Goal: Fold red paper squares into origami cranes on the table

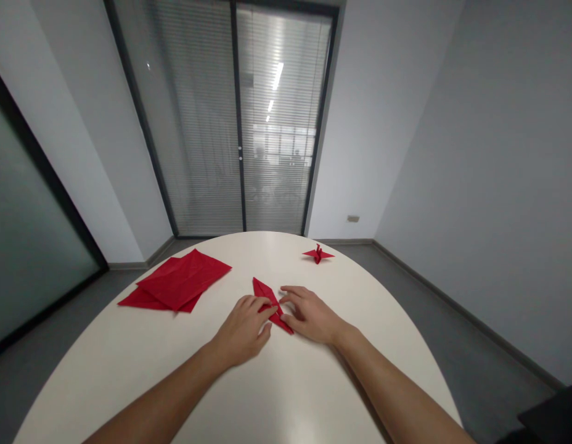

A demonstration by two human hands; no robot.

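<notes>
A narrow, folded piece of red origami paper [264, 288] lies slanted on the table in front of me. My left hand [245, 327] is curled over its middle, the fingers pinning it to the tabletop and hiding part of it; the thumb sits lower and apart. Along the paper's right edge is my right hand [311, 313], fingers spread and slightly bent. Its thumb is by the lower end of the paper, and whether it touches cannot be told. Farther back to the right stands a finished red paper crane [318, 254] with its wings out.
Several red paper sheets [184, 280] lie overlapping on the left of the round white table [249, 394]. The table's curved far edge faces a glass partition with blinds [203, 135]. A dark object [551, 416] shows at the lower right corner.
</notes>
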